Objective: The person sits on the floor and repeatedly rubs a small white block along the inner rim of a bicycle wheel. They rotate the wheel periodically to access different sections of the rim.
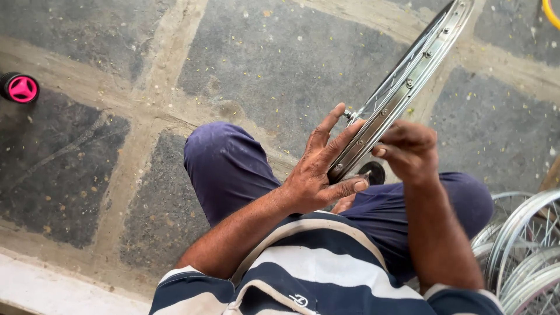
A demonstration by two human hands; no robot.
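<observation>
Wheel rim (408, 76): one silver metal bicycle rim, held on edge and tilted, running from the person's lap up toward the top right of the view. Spokes show inside its curve, and small nipple heads stud its inner channel. One left hand (321, 169) grips the lower end of the rim, fingers spread along its near face and thumb pressed beneath. One right hand (408, 151) closes over the same lower section from the far side, fingers curled onto the rim edge. Both hands are clamped on the rim, just beside each other. One dark round part (373, 172) sits just below the rim's lower end, between the knees. At lower right lies a stack of further rims (525, 245); at least four overlap. One pink-and-black small wheel (20, 88) lies on the stone floor (76, 169), far left.
</observation>
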